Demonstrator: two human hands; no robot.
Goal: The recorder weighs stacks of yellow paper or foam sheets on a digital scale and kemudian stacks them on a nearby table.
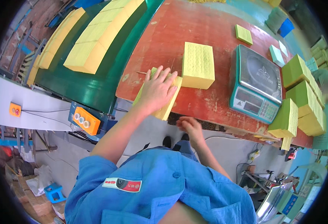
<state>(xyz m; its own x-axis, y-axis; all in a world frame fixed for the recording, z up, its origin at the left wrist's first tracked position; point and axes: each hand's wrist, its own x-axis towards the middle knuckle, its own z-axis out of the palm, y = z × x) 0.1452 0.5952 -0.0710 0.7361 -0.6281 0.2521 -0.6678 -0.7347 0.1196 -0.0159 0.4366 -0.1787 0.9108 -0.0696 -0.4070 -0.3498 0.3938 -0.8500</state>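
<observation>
My left hand (158,89) lies on top of a yellow paper stack (167,106) at the near left corner of the red table, its fingers spread over the stack. Part of the stack juts past the table's front edge. My right hand (191,128) hangs just off that edge, fingers loosely bent and apart, with nothing visible in them. Just beyond the left hand stands a second yellow paper block (198,65) with rows of scalloped marks on top. A teal digital scale (257,82) with a bare metal pan is farther right.
Long rows of yellow paper (93,41) lie on the green conveyor belt (65,84) at left. An orange button box (86,120) is fixed at its near end. More yellow blocks (304,97) are piled right of the scale. A thin yellow pad (243,34) lies on the red table (164,37).
</observation>
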